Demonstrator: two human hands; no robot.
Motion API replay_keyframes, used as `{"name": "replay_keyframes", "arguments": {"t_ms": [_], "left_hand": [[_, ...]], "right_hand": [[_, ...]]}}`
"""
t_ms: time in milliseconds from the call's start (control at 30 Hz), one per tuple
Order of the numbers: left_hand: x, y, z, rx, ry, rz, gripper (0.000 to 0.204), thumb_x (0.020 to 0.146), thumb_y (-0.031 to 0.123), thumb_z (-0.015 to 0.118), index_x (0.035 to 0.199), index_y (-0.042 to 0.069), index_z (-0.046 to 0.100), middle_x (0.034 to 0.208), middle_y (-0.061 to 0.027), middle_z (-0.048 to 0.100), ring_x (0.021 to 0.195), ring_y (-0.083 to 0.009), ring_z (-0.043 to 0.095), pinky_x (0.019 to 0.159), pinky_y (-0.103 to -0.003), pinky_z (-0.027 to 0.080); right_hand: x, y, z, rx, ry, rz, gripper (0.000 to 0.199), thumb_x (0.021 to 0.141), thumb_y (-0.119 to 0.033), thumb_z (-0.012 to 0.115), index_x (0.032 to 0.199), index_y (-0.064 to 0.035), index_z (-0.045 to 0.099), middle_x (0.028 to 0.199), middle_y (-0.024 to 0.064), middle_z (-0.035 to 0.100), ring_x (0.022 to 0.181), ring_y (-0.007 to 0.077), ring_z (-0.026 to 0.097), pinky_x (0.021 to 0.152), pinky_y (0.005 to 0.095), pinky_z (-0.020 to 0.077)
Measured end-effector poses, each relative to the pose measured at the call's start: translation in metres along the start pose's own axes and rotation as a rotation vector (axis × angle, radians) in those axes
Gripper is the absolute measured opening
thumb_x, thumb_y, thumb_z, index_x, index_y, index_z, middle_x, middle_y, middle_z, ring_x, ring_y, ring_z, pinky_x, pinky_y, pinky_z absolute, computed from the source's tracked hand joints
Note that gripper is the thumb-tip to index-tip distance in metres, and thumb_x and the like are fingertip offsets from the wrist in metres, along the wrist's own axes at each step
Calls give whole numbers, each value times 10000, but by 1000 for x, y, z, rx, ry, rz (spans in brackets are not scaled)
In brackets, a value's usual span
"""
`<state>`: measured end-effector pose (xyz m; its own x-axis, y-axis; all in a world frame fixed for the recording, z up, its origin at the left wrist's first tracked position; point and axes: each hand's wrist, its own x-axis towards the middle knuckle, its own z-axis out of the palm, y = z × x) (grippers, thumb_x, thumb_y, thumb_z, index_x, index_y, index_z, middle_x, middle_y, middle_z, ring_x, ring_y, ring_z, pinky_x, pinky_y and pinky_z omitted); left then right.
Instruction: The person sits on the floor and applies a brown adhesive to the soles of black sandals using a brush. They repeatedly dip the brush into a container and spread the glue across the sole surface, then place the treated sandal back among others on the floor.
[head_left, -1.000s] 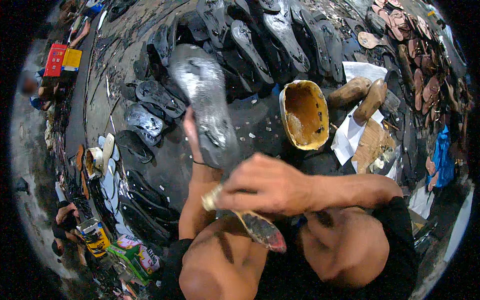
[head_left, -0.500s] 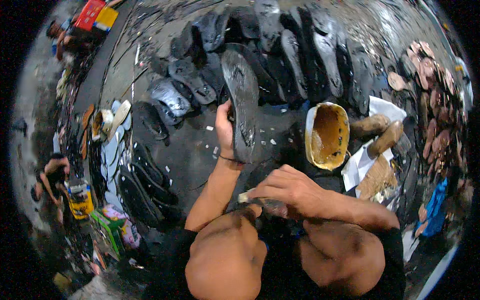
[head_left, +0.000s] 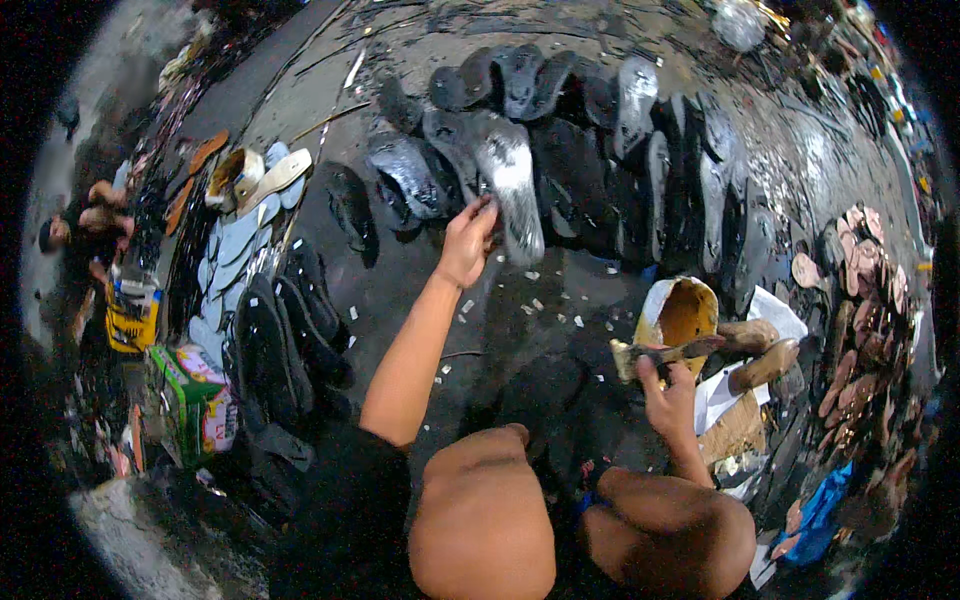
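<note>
With my left arm stretched forward, my left hand (head_left: 468, 245) pinches the edge of a dark shoe sole (head_left: 513, 190). Light glares white off the sole's upper half. It is at the near side of a row of black soles and sandals (head_left: 408, 180); whether it rests on the floor or hangs just above, I cannot tell. My right hand (head_left: 670, 395) grips a brush (head_left: 690, 350) with a pale, yellowish head pointing left and a dark handle. The brush is level with the near rim of a cut-open tub (head_left: 655, 300), crusted yellow and holding amber-brown stuff.
Right of the tub, two brown shoe lasts (head_left: 765, 365) lie by white paper (head_left: 780, 310) and cardboard (head_left: 735, 435). Pink soles (head_left: 855, 245) pile at far right. Grey-blue soles (head_left: 235, 245), a green box (head_left: 190, 400) and a yellow container (head_left: 133, 310) stand left. White scraps dot the floor.
My left hand has carried the sole forward toward the row. My right hand has moved the brush from between my knees rightward to the tub. The view has shifted.
</note>
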<state>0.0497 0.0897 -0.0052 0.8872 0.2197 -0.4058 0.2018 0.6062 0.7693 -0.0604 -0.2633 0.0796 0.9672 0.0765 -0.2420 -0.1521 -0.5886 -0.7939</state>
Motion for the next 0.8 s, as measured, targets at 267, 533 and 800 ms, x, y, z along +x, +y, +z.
{"name": "replay_keyframes", "arguments": {"t_ms": [267, 533, 800], "left_hand": [[-88, -20, -111, 1124, 506, 593, 408, 876, 155, 673, 1245, -6, 605, 1186, -170, 658, 1102, -319, 636, 969, -422, 500], [-44, 96, -345, 728, 765, 228, 921, 742, 318, 832, 1449, -106, 423, 1360, -257, 587, 1251, -368, 557, 1096, -414, 399], [-188, 53, -159, 889, 182, 335, 199, 1005, 196, 587, 969, 0, 588, 850, -46, 553, 669, -150, 591, 574, -312, 610]], "right_hand": [[37, 119, -36, -807, 170, 46, 457, 928, -435, 674, 1074, -4, 716, 1081, 217, 694, 987, 393, 633, 848, 488, 498], [12, 59, -58, -718, -125, 230, 473, 864, -464, 687, 1034, -23, 674, 936, 240, 705, 899, 444, 675, 781, 520, 539], [-37, 56, -69, -487, 218, 183, 499, 876, -483, 624, 1075, -27, 669, 861, 227, 712, 803, 440, 690, 764, 530, 554]]}}
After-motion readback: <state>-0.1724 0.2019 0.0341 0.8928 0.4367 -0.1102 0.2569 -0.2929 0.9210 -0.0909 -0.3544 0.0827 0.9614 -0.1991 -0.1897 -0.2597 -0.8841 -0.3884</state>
